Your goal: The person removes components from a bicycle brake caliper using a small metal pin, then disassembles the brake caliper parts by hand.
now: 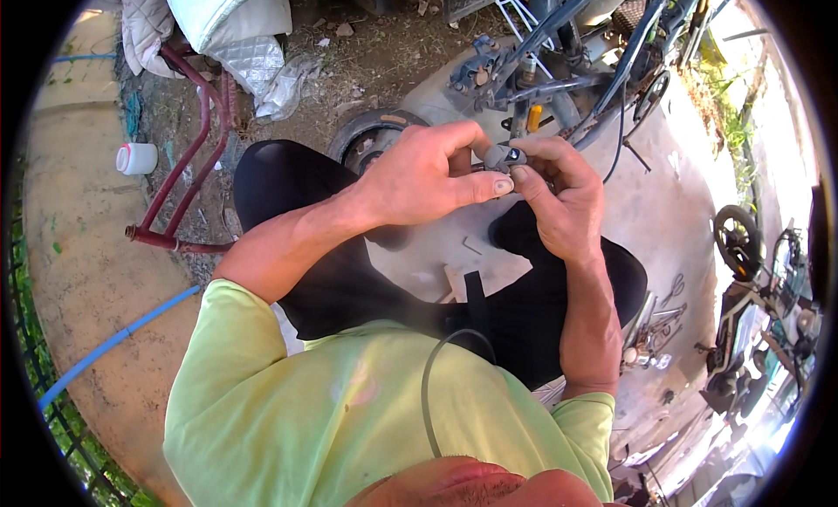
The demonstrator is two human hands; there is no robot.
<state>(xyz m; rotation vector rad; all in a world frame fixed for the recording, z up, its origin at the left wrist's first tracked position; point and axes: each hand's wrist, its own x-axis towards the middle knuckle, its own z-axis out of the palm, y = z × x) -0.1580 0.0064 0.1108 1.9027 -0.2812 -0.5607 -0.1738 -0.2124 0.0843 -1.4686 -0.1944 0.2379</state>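
Observation:
Both hands meet in front of me above my knees, around a small grey part (499,155) with a dark opening at one end. Its exact kind does not show. My left hand (425,174) pinches it between thumb and bent fingers from the left. From the right, my right hand (563,188) grips its other side with thumb and forefinger. Fingers cover much of the part. Just beyond my hands stands a stripped vehicle frame (559,90) with dark tubes, cables and a small yellow piece (534,118).
A round black wheel-like part (377,127) lies beyond my left knee. To the left are a dark red tubular frame (205,132), a white tub (137,159) and a blue pipe (122,334). Hand tools (661,325) lie on the floor at right, near a motorbike (742,289).

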